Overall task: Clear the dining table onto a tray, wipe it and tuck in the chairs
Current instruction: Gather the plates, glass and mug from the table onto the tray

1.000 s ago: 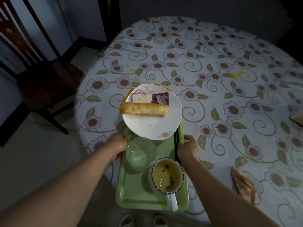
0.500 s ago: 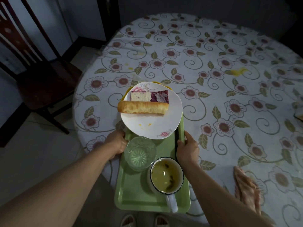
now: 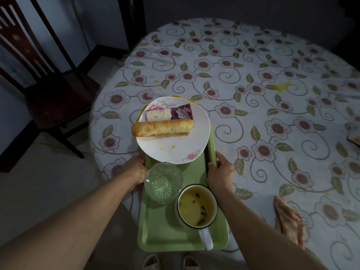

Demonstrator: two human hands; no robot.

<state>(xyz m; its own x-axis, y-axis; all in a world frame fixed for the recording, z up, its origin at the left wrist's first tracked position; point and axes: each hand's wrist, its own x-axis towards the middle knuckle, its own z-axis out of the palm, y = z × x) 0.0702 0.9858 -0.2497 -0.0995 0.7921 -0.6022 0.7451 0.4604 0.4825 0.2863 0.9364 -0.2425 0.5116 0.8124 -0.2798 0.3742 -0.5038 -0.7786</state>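
A green tray (image 3: 159, 234) juts over the near edge of the round table (image 3: 253, 78), which wears a floral cloth. On the tray stand a white plate (image 3: 175, 149) with bread and a cake slice, a clear glass (image 3: 163, 182), a white mug (image 3: 196, 208) of yellowish liquid, and dark chopsticks (image 3: 206, 158) along its right rim. My left hand (image 3: 134, 170) grips the tray's left rim. My right hand (image 3: 221, 172) grips the right rim.
A crumpled orange cloth (image 3: 288, 221) lies on the table at the near right. Yellow spills (image 3: 282, 86) mark the tablecloth. A dark wooden chair (image 3: 48, 88) stands pulled out at the left. An object (image 3: 354, 139) shows at the right edge.
The tray with its load has shifted slightly toward me along with both hands; my grip on both rims is unchanged.
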